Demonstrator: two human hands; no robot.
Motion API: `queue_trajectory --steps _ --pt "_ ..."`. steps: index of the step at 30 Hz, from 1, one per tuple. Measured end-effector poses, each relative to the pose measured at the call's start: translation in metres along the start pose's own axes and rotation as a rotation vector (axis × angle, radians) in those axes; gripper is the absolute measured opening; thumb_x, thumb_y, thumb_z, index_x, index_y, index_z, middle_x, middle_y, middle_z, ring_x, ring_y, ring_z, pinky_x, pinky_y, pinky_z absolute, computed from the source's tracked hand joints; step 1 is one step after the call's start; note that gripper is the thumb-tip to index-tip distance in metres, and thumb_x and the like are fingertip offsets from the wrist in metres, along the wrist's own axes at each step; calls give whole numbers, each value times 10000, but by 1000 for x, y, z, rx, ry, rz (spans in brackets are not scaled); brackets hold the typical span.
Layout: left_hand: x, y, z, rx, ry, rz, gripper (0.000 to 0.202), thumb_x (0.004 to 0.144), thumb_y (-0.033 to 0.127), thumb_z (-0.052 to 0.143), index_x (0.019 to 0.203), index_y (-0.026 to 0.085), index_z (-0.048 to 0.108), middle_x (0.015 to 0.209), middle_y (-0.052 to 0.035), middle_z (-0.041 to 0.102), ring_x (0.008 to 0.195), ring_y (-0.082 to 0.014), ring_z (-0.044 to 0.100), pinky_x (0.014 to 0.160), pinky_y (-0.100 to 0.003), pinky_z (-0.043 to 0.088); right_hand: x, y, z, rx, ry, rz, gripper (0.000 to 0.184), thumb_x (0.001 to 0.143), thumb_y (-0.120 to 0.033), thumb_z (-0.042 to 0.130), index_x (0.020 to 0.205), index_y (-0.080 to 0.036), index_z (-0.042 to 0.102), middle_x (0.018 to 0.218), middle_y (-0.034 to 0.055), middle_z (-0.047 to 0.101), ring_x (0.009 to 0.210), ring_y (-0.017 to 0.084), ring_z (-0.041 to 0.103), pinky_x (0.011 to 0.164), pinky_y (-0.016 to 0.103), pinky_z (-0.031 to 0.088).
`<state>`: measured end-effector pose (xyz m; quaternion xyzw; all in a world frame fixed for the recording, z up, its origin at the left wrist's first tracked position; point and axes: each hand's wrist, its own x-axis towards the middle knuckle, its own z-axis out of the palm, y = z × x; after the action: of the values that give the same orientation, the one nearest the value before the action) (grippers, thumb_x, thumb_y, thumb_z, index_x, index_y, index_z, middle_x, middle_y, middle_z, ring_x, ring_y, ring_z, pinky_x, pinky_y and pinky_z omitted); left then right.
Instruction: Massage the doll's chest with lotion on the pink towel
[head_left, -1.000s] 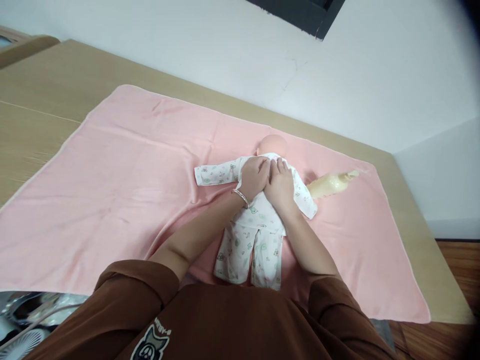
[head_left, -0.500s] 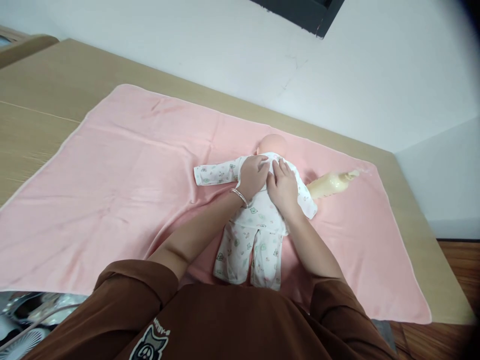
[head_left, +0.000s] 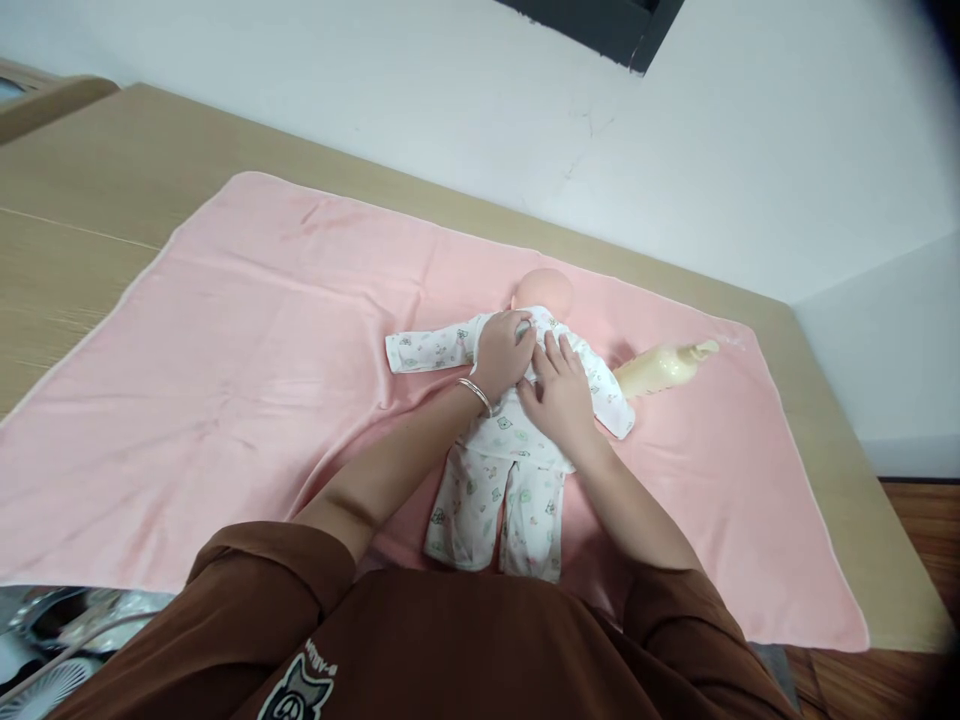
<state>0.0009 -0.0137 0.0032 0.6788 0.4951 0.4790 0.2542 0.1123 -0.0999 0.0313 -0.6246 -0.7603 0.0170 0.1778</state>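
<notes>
Resting curled left hand [head_left: 504, 355], unclear whether gripping, beside spread right hand [head_left: 561, 392] on the doll's [head_left: 545, 291] shirt [head_left: 511, 438], seemingly steadying it.

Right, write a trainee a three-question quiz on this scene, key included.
1. On which side, left or right, is the shiny silver-coloured bracelet worn?
2. True or false: the glossy pale yellow bottle is on the pink rectangular cloth.
3. What are the bare left hand and bare right hand nearest? (a) the bottle (b) the bald doll in white printed clothes (c) the wooden table's edge
Key: 1. Left. 2. True. 3. b.
</notes>
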Motion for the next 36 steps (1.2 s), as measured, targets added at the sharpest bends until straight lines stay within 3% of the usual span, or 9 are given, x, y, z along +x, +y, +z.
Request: queue_trajectory --steps 5,14,22,28,30,33,36 --pt "-3 -5 2 71 31 67 211 900 141 485 1042 190 633 1107 -83 713 1111 -222 626 1063 -389 467 7 22 -5 200 100 153 571 943 -397 500 1420 -85 540 1528 189 486 1452 303 422 1207 493 348" --pt "-5 -5 -6 222 -69 110 264 909 209 482 1122 157 631 1188 -129 684 1169 -256 590 1107 -419 429 33 26 1 35 145 183 487 947 -396 480 1317 -103 603 1269 193 645 1224 343 554 1057 481 452" --pt "-5 -4 -6 273 -139 125 390 894 285 564 1258 151 614 1368 -132 631 1341 -287 512 1200 -460 332 39 39 8 5 77 77 540 971 -355 397 1425 -79 496 1420 196 570 1306 338 506 1113 504 385" --pt "-10 4 -10 306 -99 162 316 898 264 558 1174 147 657 1255 -133 692 1224 -278 590 1118 -445 417 26 16 4 -73 7 100 551 998 -262 311 1466 0 439 1510 256 470 1429 359 410 1186 548 300" --pt "-13 7 -11 333 -73 180 258 910 274 547 1097 159 683 1179 -130 716 1158 -280 617 1070 -445 443 20 8 3 -95 18 107 555 1003 -254 293 1464 21 437 1514 268 463 1447 364 394 1188 534 314" --pt "-16 10 -12 373 -50 155 223 924 283 528 1018 172 697 1135 -129 722 1121 -290 622 1040 -450 454 17 7 -2 -72 29 128 530 997 -275 332 1446 -41 490 1491 224 514 1432 348 433 1167 521 364" --pt "-16 11 -11 389 -38 95 259 907 306 558 1084 161 681 1192 -141 701 1165 -307 603 1062 -456 441 23 18 -5 -21 30 179 526 977 -341 412 1416 -80 536 1459 195 559 1393 347 481 1149 519 392"
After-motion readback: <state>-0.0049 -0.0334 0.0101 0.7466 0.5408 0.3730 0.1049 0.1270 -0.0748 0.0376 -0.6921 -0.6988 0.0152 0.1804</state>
